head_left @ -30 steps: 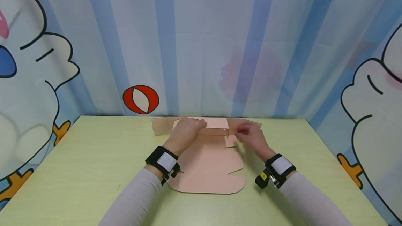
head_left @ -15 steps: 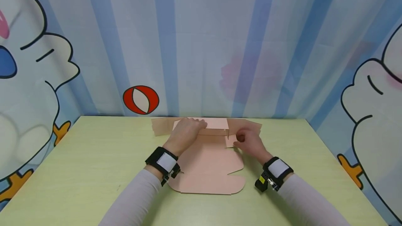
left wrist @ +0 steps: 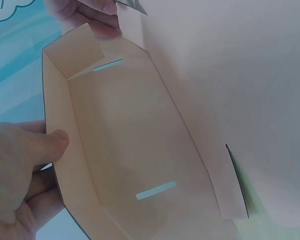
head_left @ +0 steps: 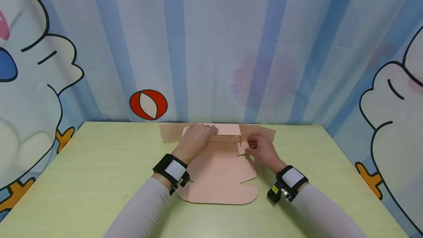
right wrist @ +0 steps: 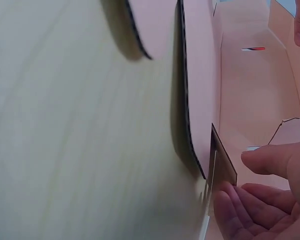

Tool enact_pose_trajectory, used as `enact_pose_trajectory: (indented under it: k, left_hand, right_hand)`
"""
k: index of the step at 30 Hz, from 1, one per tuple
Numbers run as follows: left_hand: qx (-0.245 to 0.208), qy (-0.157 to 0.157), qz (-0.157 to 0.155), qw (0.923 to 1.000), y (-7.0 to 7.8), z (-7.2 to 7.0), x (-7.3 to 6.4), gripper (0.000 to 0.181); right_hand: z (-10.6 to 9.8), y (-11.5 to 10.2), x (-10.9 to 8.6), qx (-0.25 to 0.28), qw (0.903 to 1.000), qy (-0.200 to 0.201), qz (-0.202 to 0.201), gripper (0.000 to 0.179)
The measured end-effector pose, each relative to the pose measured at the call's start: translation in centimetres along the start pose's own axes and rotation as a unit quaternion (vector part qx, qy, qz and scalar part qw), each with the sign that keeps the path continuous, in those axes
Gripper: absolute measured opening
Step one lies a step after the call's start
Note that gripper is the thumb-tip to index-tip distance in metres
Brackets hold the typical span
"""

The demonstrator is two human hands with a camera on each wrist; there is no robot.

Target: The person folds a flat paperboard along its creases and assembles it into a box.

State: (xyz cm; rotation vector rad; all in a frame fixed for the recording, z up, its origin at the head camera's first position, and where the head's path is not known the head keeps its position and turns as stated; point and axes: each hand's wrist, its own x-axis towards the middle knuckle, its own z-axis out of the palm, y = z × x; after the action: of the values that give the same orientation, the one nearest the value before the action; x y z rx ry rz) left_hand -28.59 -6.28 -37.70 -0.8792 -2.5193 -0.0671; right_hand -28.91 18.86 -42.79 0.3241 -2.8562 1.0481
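A flat-pack cardboard box (head_left: 221,168), pinkish and partly folded, lies on the table with its far panel standing up. My left hand (head_left: 195,139) grips that panel's folded top strip (left wrist: 65,120), thumb on the inside and fingers behind. Two narrow slots show in the panel, one of them a bright slit (left wrist: 156,190) in the left wrist view. At the right corner is my right hand (head_left: 264,151), its fingers touching a small raised flap (right wrist: 224,160) from the outer side. Its thumb stands apart from the flap, over the panel's side.
The pale yellow-green table (head_left: 99,179) carries the cardboard near its back edge. Side wings (head_left: 173,132) of the panel stick out left and right. Behind hangs a blue striped cloth (head_left: 211,47) with cartoon figures.
My right hand has come down slightly from the right wing to the small corner flap. The left hand keeps its hold on the panel.
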Motion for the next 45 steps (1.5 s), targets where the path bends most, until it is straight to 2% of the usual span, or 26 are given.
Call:
enact_pose_trajectory:
  k: [7,15,20,28,31,36,45]
  left_hand:
    - [-0.012,-0.007,-0.009,0.9999,0.0,-0.2,0.1,0.022]
    - [-0.01,-0.01,-0.005,0.9999,0.0,-0.1,0.2,0.022]
    - [-0.017,-0.01,-0.008,0.9998,0.0,-0.2,0.2,0.022]
    - [-0.023,-0.016,-0.012,0.9995,0.0,-0.2,0.2,0.023]
    - [-0.022,-0.018,-0.016,0.9995,0.0,-0.2,0.2,0.023]
    - [-0.021,-0.022,-0.017,0.9994,0.1,-0.2,0.2,0.024]
    - [-0.02,-0.022,-0.014,0.9995,0.2,-0.4,0.3,0.022]
  right_hand:
    - [-0.2,-0.1,0.2,0.065,0.9977,0.001,0.018,0.037]
    - [0.1,-0.1,0.4,0.118,0.9921,0.004,0.04,0.036]
    - [0.4,-0.5,0.4,0.151,0.9867,-0.011,0.058,0.037]
    - [0.6,-0.8,0.5,0.196,0.9791,-0.042,0.035,0.036]
    - [0.8,-0.6,0.6,0.207,0.9763,-0.051,0.038,0.035]
    - [1.5,-0.2,0.8,0.213,0.9727,-0.073,0.056,0.027]
    - [1.9,-0.2,1.6,0.165,0.9829,-0.076,0.03,0.019]
